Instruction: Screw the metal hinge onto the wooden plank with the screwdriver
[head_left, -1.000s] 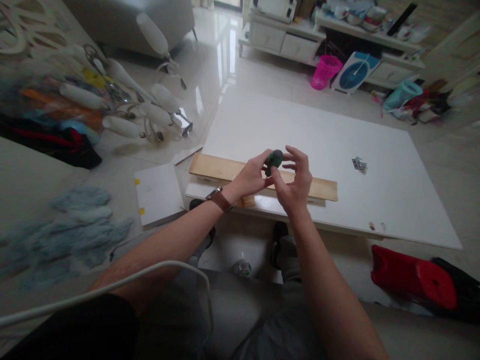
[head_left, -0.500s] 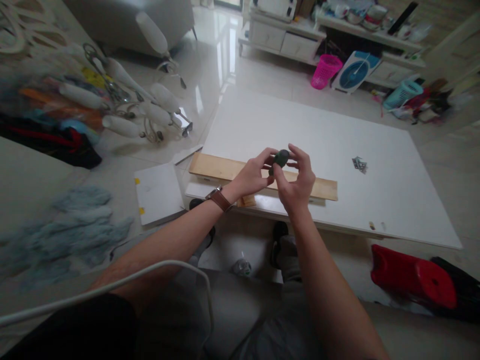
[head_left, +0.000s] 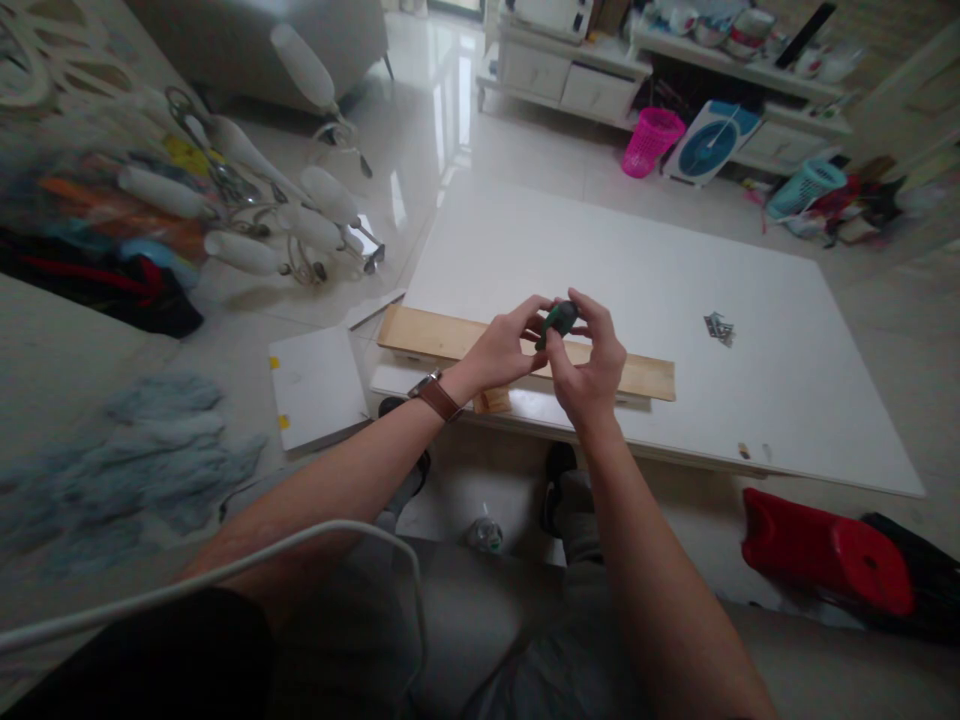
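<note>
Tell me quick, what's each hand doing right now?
Left hand: closed, holding the small dark green object.
Right hand: closed, holding the same object between thumb and fingers.

The left hand and right hand are bare, as are both forearms; the left wrist carries a watch on a brown strap, its dial face unreadable. Black cloth borders the left forearm, too dark to identify as a sleeve. Grey trousers and dark shoes are noted, with a white cable crossing the left forearm.
</note>
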